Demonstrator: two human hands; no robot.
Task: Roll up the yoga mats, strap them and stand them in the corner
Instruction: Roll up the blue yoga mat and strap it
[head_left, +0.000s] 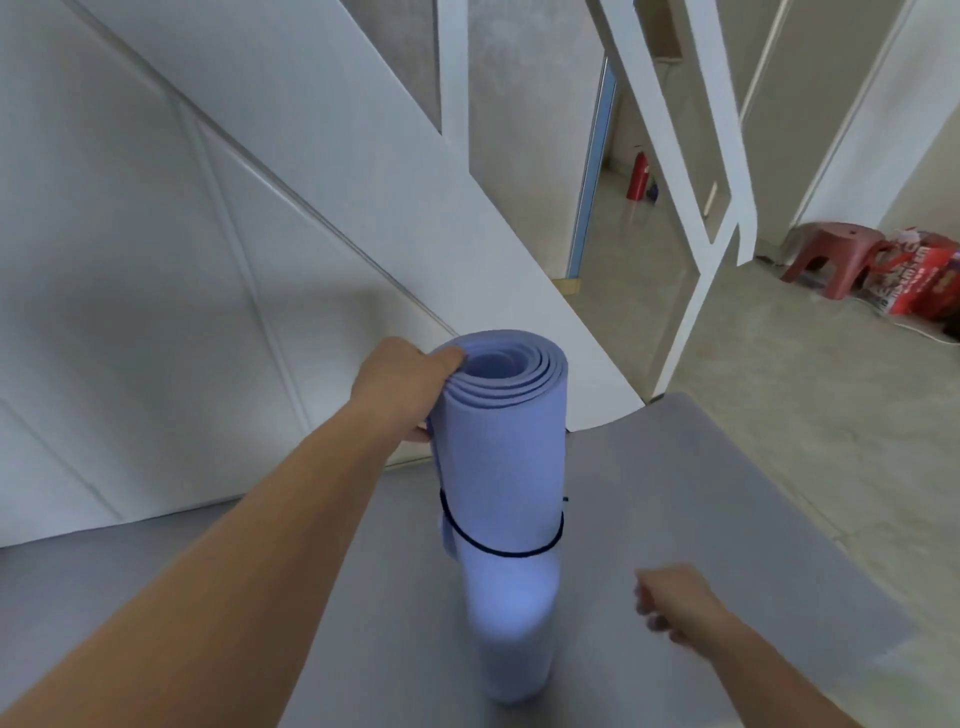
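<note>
Head | left grip (402, 387) holds one rolled mat (504, 457) (one strap (498, 552)) | right grip (675, 597) loosely curled, empty

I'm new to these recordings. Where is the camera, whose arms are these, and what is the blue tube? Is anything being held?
There is no machine here. One wide-angle camera sits on a person's head and looks down, so the two bare arms are that person's own. The left hand grips the top rim of a rolled blue mat, a yoga mat held on end. A black cord is tied around the roll. Its lower end is down at a grey mat, which lies flat on the floor. The right hand hangs loosely curled and holds nothing. A white panelled wall is on the left, and a red stool stands far back on the right.
</note>
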